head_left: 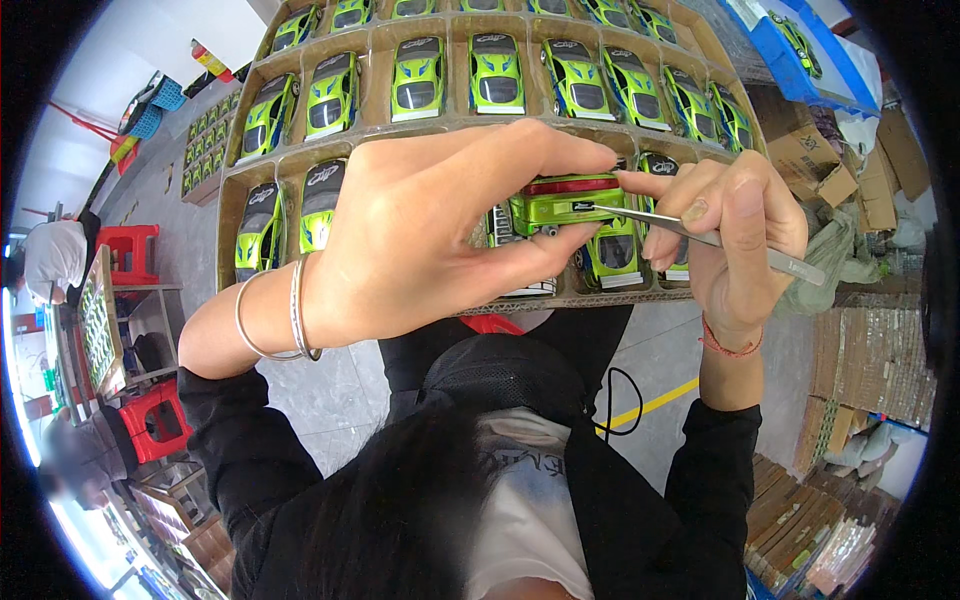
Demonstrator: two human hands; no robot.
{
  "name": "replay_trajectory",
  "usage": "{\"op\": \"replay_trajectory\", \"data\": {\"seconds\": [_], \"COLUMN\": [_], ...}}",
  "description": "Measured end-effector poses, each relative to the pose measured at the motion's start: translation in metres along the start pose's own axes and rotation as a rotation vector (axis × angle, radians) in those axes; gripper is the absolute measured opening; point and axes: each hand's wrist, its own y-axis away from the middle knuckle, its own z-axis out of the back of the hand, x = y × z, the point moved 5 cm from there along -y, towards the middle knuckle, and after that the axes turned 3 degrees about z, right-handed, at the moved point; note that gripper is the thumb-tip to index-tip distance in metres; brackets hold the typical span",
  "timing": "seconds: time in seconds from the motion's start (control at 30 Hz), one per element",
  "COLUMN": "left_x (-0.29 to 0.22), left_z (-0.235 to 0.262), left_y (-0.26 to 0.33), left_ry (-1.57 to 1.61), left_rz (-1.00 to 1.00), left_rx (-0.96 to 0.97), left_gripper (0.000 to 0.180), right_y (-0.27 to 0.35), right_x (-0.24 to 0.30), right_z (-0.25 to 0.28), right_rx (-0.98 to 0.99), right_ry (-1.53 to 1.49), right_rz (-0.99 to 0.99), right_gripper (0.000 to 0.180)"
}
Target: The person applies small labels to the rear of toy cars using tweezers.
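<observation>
A green toy car (560,208) is gripped between the thumb and fingers of my left hand (430,220), its end with a red strip turned up toward me. My right hand (735,220) pinches a pair of metal tweezers (690,232), whose tips touch a small dark spot on the car's green end. A fingertip of the right hand rests close to the car's edge. Below both hands lies a divided brown tray (400,132) with rows of similar green toy cars (497,75) in its compartments. My left hand hides part of the front row.
A blue bin (840,90) with another green car stands at the far right. Cardboard boxes (815,160) and stacked cardboard (865,370) line the right side. Red stools (155,420) and people sit at a bench on the left. A second tray of cars (207,150) lies on the floor.
</observation>
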Motion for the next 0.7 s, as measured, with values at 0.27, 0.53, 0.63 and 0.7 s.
{"op": "replay_trajectory", "data": {"seconds": [0.27, 0.53, 0.63, 0.7], "left_x": [0.001, 0.0001, 0.0003, 0.0], "left_z": [-0.0005, 0.0006, 0.0003, 0.0006], "left_y": [-0.0005, -0.0003, -0.0003, -0.0007], "left_ry": [0.002, -0.015, -0.021, -0.011], "left_rz": [-0.005, -0.011, -0.007, 0.001], "left_rx": [-0.014, -0.011, -0.001, 0.001], "left_gripper": [0.042, 0.042, 0.043, 0.041], "right_y": [-0.0004, -0.0019, -0.0021, -0.0029], "right_x": [-0.0014, -0.0021, -0.0026, -0.0008], "right_z": [0.0008, 0.0003, 0.0009, -0.0028], "right_rx": [0.018, 0.025, 0.026, 0.016], "right_ry": [-0.02, -0.03, -0.035, 0.019], "right_rz": [0.019, 0.023, 0.022, 0.025], "right_gripper": [0.031, 0.032, 0.031, 0.033]}}
